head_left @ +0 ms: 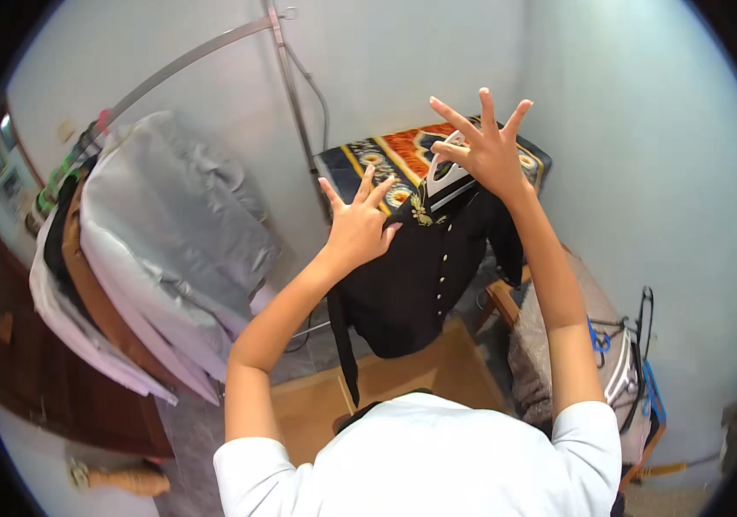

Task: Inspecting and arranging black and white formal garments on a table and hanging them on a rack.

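Observation:
Both my hands are raised with their fingers spread. My left hand (359, 223) is above the left side of a black button-front garment (394, 291), holding nothing. My right hand (494, 152) is above an electric iron (452, 184), white and black; its thumb overlaps the iron's handle in the picture, and whether they touch I cannot tell. The iron is by the garment's gold-embroidered upper part. The garment drapes from a board or table covered by a patterned cloth (401, 155) in orange, black and yellow, and hangs down towards me.
Several garments, one a shiny grey one (168, 213), hang on a metal rack (194, 55) at the left. At the right, clothes hangers (624, 368) lie on a greyish fabric (546, 336). A brown cardboard sheet (433, 381) is on the floor. Walls stand behind and to the right.

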### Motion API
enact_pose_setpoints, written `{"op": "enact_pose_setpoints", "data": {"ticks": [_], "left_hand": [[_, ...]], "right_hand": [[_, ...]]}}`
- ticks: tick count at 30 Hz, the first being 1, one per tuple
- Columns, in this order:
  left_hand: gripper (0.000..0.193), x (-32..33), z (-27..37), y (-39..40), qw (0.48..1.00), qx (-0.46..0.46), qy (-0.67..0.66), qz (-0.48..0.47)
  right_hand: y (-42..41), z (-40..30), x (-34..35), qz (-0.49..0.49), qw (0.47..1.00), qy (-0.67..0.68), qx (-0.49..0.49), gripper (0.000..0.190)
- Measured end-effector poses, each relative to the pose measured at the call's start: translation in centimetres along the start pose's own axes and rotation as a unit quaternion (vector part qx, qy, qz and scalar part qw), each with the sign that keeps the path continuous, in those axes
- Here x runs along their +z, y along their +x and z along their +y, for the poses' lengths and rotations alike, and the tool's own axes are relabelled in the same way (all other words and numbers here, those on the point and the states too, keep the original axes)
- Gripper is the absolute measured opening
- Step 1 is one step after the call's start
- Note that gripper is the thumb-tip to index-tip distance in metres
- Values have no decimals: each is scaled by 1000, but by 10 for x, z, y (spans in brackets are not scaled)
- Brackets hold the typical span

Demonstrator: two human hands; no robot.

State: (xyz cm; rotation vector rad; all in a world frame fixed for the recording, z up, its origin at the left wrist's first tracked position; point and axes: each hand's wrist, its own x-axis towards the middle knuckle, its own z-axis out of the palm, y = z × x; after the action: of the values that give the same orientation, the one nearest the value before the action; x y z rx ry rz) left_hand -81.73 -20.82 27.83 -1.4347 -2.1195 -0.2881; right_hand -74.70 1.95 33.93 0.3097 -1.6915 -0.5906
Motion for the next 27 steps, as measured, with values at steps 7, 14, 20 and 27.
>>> {"op": "enact_pose_setpoints", "data": {"ticks": [7,14,20,27], "left_hand": [[31,-38,11,-42,983,-179,-52,4],[35,-54,31,-64,962,-270,-37,-16],[34,-94,33,-79,967,-250,43,-8],[30,-119,51,-84,958,-266,107,-16]], "right_hand": [[39,-41,41,28,997,67,2,59],[-3,-83,19,-33,948,281,146,35],[-11,-84,30,-143,936,283,149,65],[4,-114,80,-25,957,267,113,46]]}}
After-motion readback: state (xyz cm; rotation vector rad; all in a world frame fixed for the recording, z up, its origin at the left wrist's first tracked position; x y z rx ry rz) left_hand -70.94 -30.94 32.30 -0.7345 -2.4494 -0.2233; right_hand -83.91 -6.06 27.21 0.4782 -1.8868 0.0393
